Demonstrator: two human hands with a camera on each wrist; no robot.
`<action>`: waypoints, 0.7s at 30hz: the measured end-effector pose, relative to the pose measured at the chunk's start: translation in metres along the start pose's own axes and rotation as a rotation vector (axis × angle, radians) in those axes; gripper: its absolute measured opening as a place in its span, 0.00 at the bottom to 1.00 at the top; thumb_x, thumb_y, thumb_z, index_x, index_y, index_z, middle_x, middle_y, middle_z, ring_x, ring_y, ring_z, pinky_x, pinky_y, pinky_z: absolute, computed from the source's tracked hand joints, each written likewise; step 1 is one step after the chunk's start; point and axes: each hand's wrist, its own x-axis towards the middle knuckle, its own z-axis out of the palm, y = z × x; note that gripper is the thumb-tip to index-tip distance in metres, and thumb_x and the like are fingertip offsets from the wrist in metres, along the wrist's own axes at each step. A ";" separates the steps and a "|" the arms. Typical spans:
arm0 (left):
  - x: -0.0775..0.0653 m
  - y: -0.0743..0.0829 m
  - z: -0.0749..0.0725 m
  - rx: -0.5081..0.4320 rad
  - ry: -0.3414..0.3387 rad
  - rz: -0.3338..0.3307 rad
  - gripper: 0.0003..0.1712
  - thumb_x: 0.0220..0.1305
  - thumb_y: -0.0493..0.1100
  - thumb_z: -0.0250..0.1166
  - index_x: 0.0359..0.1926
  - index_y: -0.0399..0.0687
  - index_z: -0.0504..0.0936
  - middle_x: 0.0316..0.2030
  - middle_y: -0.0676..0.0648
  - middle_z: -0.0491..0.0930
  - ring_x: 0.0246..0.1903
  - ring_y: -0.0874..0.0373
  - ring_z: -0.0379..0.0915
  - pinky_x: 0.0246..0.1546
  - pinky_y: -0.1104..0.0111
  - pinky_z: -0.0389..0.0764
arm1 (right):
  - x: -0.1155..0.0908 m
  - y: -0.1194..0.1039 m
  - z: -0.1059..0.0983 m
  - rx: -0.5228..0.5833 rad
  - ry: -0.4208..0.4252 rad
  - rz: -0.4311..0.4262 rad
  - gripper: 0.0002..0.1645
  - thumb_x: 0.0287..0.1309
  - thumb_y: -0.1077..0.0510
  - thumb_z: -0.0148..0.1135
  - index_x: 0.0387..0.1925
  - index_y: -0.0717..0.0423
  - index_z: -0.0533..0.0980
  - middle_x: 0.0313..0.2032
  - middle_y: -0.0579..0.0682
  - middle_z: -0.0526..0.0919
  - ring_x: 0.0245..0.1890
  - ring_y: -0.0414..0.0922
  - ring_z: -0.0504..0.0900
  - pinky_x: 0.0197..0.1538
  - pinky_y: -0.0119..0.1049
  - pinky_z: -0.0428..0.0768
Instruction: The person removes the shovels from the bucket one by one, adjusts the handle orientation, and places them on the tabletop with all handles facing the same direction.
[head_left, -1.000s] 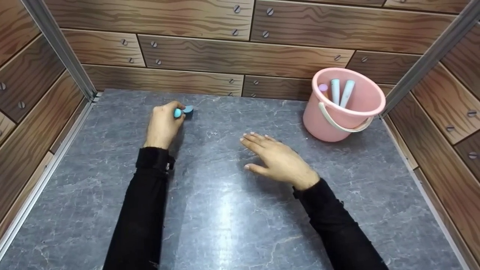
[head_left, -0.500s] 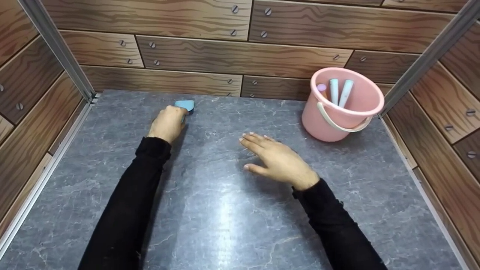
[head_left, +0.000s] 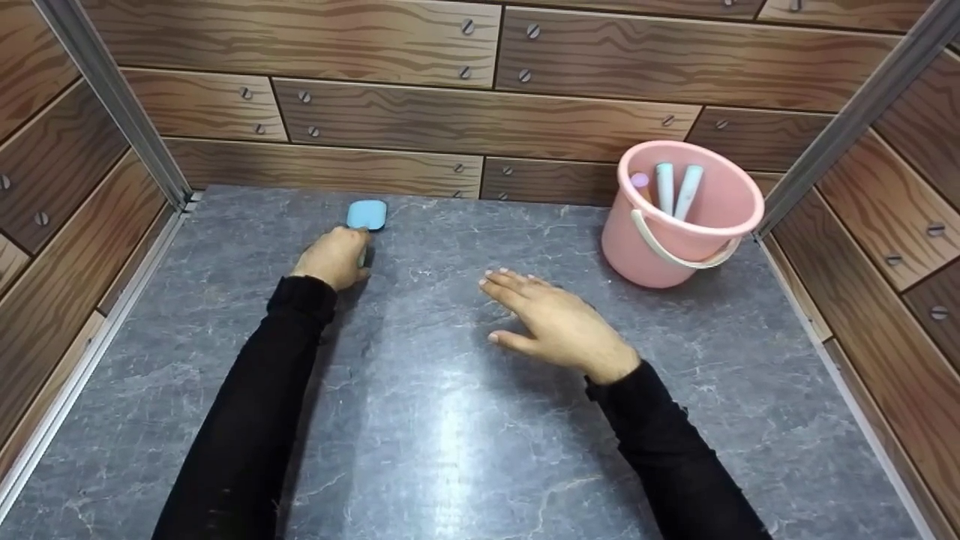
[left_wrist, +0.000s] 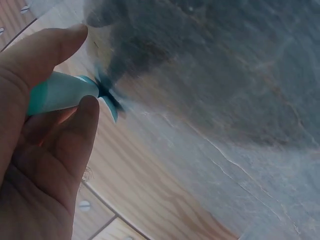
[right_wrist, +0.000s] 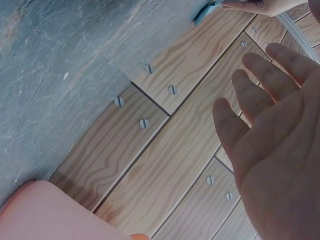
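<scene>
My left hand (head_left: 334, 256) grips the pale handle of a small tool. Its flat, rounded-square blue head (head_left: 367, 215) points away from me, close over the grey surface near the back wall. From the left wrist, thumb and fingers appear round the tapered handle (left_wrist: 67, 92), which has a teal band, and the head (left_wrist: 109, 107) is seen edge-on and blurred. Whether that head is a blade or a brush, I cannot tell. To the right, my right hand (head_left: 559, 322) lies palm down over the surface, fingers extended, holding nothing; its palm (right_wrist: 285, 145) fills the right wrist view.
At the back right stands a pink bucket (head_left: 649, 251) with a white handle (head_left: 667, 251). Inside are two pale blue handles (head_left: 688, 191) and a purple-ended item (head_left: 640, 181). Wood-patterned walls (head_left: 375, 112) enclose the grey marbled surface (head_left: 465, 390) on three sides.
My left hand has turned over and drawn back slightly, so the tool's blue head now lies flat to view beyond the fingers. The right hand has stayed in place.
</scene>
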 end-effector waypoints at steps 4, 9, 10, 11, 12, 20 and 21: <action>0.001 -0.002 0.003 0.001 -0.006 0.008 0.18 0.74 0.38 0.82 0.57 0.31 0.89 0.53 0.30 0.93 0.57 0.29 0.93 0.62 0.37 0.95 | -0.002 0.000 -0.001 -0.006 0.005 0.007 0.51 0.84 0.35 0.69 0.93 0.51 0.64 0.91 0.58 0.68 0.92 0.58 0.68 0.94 0.63 0.68; 0.008 -0.016 0.015 0.008 0.031 0.045 0.20 0.74 0.40 0.82 0.59 0.32 0.90 0.63 0.28 0.92 0.59 0.28 0.93 0.62 0.39 0.96 | -0.002 0.000 -0.004 -0.010 0.010 0.007 0.51 0.84 0.35 0.69 0.93 0.53 0.65 0.91 0.59 0.68 0.92 0.59 0.69 0.94 0.64 0.69; 0.009 -0.015 0.016 0.008 0.027 0.044 0.21 0.75 0.40 0.82 0.60 0.31 0.90 0.66 0.28 0.90 0.61 0.27 0.92 0.63 0.39 0.95 | -0.002 0.000 -0.005 -0.011 0.010 0.009 0.50 0.84 0.35 0.69 0.93 0.53 0.65 0.91 0.58 0.68 0.92 0.59 0.69 0.94 0.63 0.68; 0.008 -0.015 0.016 0.008 0.022 0.041 0.22 0.75 0.40 0.82 0.62 0.31 0.89 0.69 0.28 0.89 0.63 0.27 0.91 0.65 0.39 0.95 | -0.003 0.000 -0.005 -0.012 0.011 0.010 0.50 0.84 0.35 0.69 0.93 0.53 0.65 0.91 0.58 0.68 0.92 0.59 0.69 0.94 0.63 0.69; 0.008 -0.014 0.016 0.008 0.016 0.037 0.23 0.76 0.40 0.82 0.64 0.31 0.89 0.72 0.28 0.87 0.65 0.27 0.90 0.67 0.39 0.94 | -0.003 0.000 -0.006 -0.010 0.011 0.011 0.50 0.84 0.35 0.69 0.93 0.53 0.65 0.91 0.58 0.68 0.92 0.59 0.68 0.94 0.63 0.68; -0.001 0.000 0.009 0.004 -0.022 -0.003 0.25 0.79 0.40 0.79 0.68 0.29 0.87 0.76 0.26 0.83 0.69 0.27 0.88 0.71 0.38 0.92 | -0.004 0.000 -0.010 -0.001 0.025 0.018 0.50 0.85 0.36 0.68 0.93 0.55 0.64 0.91 0.59 0.69 0.92 0.60 0.69 0.94 0.63 0.69; -0.001 0.000 0.009 0.000 -0.021 -0.005 0.26 0.80 0.40 0.78 0.69 0.29 0.87 0.76 0.26 0.83 0.69 0.28 0.88 0.71 0.39 0.91 | -0.005 0.001 -0.011 -0.003 0.027 0.020 0.51 0.85 0.36 0.67 0.93 0.56 0.63 0.91 0.58 0.69 0.91 0.60 0.69 0.94 0.62 0.69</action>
